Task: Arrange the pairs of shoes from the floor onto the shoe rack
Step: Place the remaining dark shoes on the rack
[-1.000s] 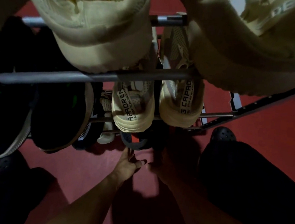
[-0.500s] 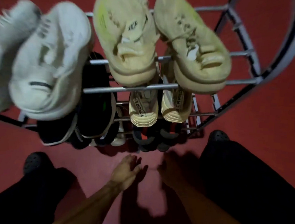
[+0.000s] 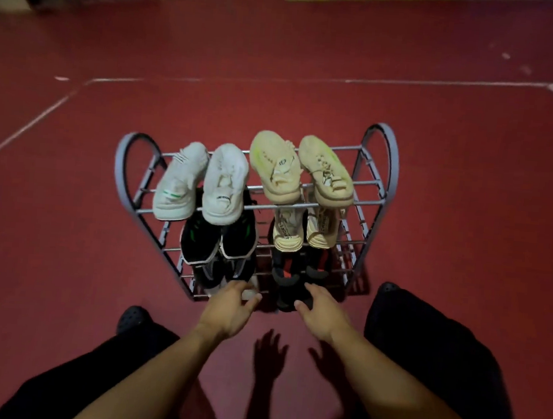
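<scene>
The left hand (image 3: pixel 231 308) reaches toward the bottom tier of the shoe rack (image 3: pixel 390 158), fingers loosely spread and holding nothing, its tips near the dark shoes with white stripes (image 3: pixel 227 271) at 11 o'clock from it. The right hand (image 3: pixel 323 312) is likewise relaxed and empty, fingers extended beside the black shoes with red accents (image 3: pixel 290 286) at its 11 o'clock; whether it touches them I cannot tell in the dim light.

The rack stands on the red floor (image 3: pixel 466 224) at 12 o'clock from the person. On top sit a white pair (image 3: pixel 201 183) at the left and a cream pair (image 3: pixel 301 168) at the right. Below them are a black pair with green marks (image 3: pixel 220 238) and a beige pair (image 3: pixel 303 231). No shoes show loose on the floor, so the job looks nearly done.

To finish well, I would square the lowest pairs with flat fingers: nudge heels level with the front bar, toes pointing inward, each pair touching side by side, without jolting the light rack
</scene>
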Available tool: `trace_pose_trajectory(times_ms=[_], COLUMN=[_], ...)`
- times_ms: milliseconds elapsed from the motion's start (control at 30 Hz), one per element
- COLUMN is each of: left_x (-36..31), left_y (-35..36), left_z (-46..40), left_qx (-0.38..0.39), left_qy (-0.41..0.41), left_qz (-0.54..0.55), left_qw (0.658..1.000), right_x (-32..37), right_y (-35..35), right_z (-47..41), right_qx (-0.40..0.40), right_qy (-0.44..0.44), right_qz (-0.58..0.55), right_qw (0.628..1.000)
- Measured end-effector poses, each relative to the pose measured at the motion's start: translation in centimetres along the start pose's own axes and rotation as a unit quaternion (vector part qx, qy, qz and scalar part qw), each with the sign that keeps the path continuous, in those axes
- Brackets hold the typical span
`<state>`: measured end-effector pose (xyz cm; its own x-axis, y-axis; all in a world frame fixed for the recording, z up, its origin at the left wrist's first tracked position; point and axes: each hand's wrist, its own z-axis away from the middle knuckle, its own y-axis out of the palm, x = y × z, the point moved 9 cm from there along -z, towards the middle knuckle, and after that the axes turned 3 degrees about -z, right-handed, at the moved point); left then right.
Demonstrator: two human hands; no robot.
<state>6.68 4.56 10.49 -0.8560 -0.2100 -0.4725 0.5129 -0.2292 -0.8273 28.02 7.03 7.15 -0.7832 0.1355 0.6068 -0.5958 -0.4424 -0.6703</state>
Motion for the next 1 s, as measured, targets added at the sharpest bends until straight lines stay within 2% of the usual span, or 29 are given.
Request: trace_pose_trajectory(times_ms=[300, 533, 800, 1000], left_x=[-0.4, -1.5, 0.1, 4.5], left_y=[-7.2, -11.7, -10.8, -9.1], left_z=[6.4, 8.6, 3.9, -0.4], left_qx=[-0.082, -0.123, -0.086, -0.060], left_qy=[0.009, 0.004, -0.008, -0.078], left_qz=[0.033, 0.000, -0.002, 0.066], left_qw=[0.996, 0.992, 0.996, 0.993], right_x=[8.3, 11.9, 11.5, 11.1], right_y=[-5.1, -7.7, -6.9, -4.3], right_z=[6.7, 8.1, 3.1, -1.5], right_qx=[-0.039, -0.063, -0.029, 0.014], right_qy=[-0.090, -0.137, -0.135, -0.144], right_qz=[0.041, 0.059, 0.059, 0.071], right_qw=[0.994, 0.987, 0.989, 0.987])
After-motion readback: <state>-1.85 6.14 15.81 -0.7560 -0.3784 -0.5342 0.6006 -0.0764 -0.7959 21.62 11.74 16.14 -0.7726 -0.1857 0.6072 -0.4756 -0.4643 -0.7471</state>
